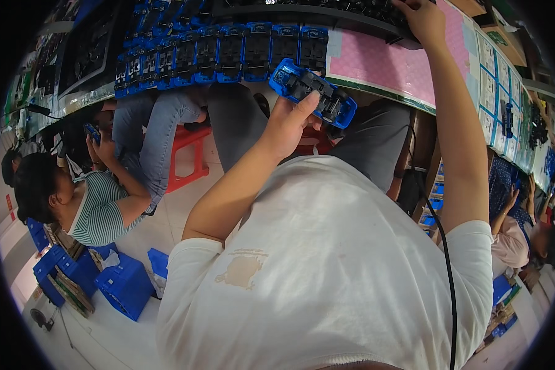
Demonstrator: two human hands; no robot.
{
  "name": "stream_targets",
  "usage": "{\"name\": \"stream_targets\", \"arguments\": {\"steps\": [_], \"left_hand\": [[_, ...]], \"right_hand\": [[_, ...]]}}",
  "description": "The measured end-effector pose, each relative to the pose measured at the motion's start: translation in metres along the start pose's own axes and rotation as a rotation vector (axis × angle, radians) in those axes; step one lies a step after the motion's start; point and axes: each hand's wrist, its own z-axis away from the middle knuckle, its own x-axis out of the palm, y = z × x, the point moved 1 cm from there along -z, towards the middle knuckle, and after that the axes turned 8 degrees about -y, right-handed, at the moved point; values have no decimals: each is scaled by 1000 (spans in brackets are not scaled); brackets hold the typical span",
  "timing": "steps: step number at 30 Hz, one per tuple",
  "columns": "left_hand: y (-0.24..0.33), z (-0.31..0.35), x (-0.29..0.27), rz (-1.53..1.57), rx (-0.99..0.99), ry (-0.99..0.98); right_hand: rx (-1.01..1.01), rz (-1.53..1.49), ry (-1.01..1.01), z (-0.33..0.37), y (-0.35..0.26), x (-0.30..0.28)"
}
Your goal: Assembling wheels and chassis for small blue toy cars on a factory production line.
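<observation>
My left hand (296, 118) grips a blue toy car (283, 75), its black underside facing up and my thumb pressed on the chassis. The car is tilted, just off the table's front edge. My right hand (422, 21) reaches far forward to a long black tray (326, 18) holding small dark parts. Its fingers are curled together at the tray's right end, partly cut off by the picture's top; what they pinch does not show. Left of the tray, rows of similar blue toy cars (231, 52) lie on the table with black undersides up.
A pink mat (376, 61) covers the table in front of me. To the right are sheets with a blue grid (499, 80). A black cable (440, 240) hangs along my right side. A person in a striped top (108, 213) sits at left, near a red stool (188, 157) and blue bins (126, 283).
</observation>
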Motion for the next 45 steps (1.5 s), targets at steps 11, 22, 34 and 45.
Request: {"name": "stream_targets", "arguments": {"steps": [11, 22, 34, 45], "left_hand": [[-13, 2, -10, -119, -32, -5], [-32, 15, -14, -238, -155, 37], [-11, 37, -16, -288, 12, 39], [36, 55, -77, -183, 266, 304]], "right_hand": [[-240, -965, -367, 153, -80, -22], [-411, -487, -379, 197, -140, 3], [-262, -684, -479, 192, -117, 5], [-20, -755, -414, 177, -32, 31]]}}
